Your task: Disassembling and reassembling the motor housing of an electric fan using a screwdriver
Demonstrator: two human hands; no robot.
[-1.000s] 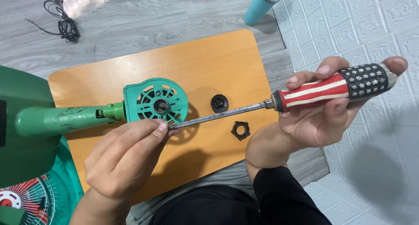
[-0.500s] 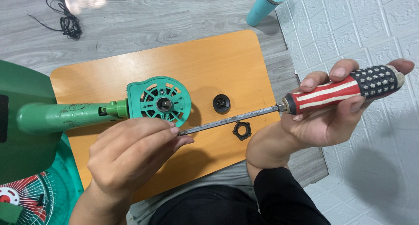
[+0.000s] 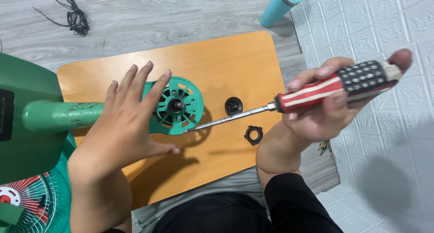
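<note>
A teal fan motor housing (image 3: 178, 106) on a green stem (image 3: 58, 115) lies across an orange wooden board (image 3: 235, 65). My left hand (image 3: 126, 120) lies flat over the housing's left side, fingers spread. My right hand (image 3: 325, 106) grips a screwdriver (image 3: 334, 86) with a red, white and blue striped handle; its long shaft reaches left and the tip touches the housing's lower right rim. A round black cap (image 3: 233, 106) and a black nut (image 3: 253, 135) rest on the board beside the shaft.
A green fan base (image 3: 22, 124) fills the left edge, with a fan grille (image 3: 27, 201) below it. A teal bottle (image 3: 280, 7) stands beyond the board, a black cable (image 3: 72, 11) lies on the grey floor, and a white brick-pattern mat (image 3: 389, 25) covers the right.
My left hand has moved up from below the shaft and now lies flat on the housing. The screwdriver tip has shifted to the housing's lower rim. The view has shifted slightly.
</note>
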